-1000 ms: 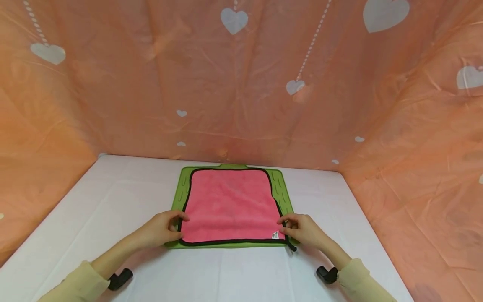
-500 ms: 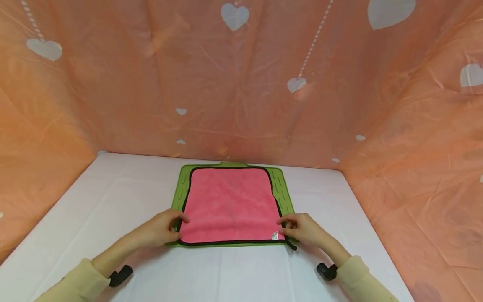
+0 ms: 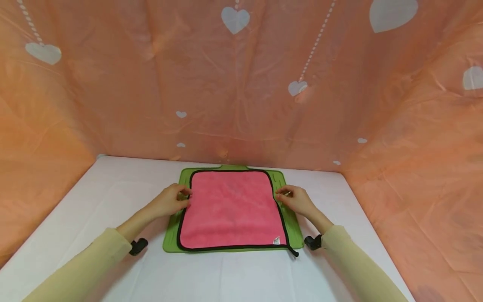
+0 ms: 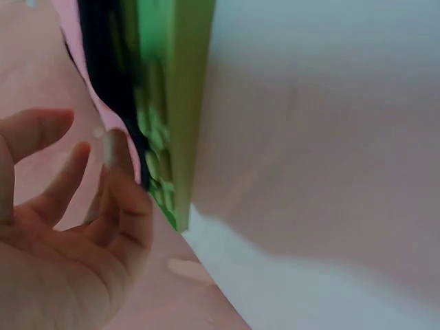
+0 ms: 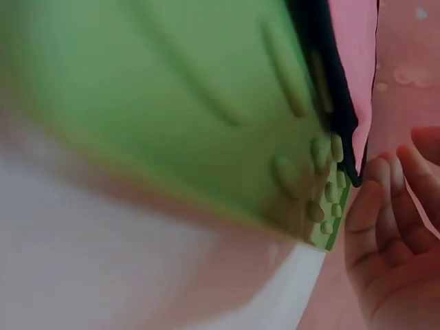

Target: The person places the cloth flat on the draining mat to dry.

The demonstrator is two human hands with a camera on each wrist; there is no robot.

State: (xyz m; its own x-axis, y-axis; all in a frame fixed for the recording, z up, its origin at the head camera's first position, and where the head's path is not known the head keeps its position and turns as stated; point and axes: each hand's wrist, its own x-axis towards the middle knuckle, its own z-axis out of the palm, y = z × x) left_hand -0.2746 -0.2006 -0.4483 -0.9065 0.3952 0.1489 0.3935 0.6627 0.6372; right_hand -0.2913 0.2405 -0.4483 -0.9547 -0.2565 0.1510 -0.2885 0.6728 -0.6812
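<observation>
A pink cloth (image 3: pixel 230 209) with a black border and a small white label lies spread flat on a green board (image 3: pixel 171 241). At the cloth's left edge is my left hand (image 3: pixel 170 201), its fingers loosely bent and thumb apart from them. The left wrist view has fingertips right at the border, nothing pinched between them. My right hand (image 3: pixel 297 200) is at the opposite edge in a similar pose. In the right wrist view its relaxed fingers stand beside the cloth (image 5: pixel 354 62) and the ridged green board (image 5: pixel 172 137).
A white-covered table (image 3: pixel 124 193) carries the board. Behind it and along both sides hangs an orange curtain (image 3: pixel 211 84) printed with white hearts. A black loop (image 3: pixel 293 252) sticks out from the cloth's near right corner. Dark devices (image 3: pixel 138 246) sit at both wrists.
Both hands have left the cloth's near corners and moved away from the person along its side edges. The cloth and board stay in place.
</observation>
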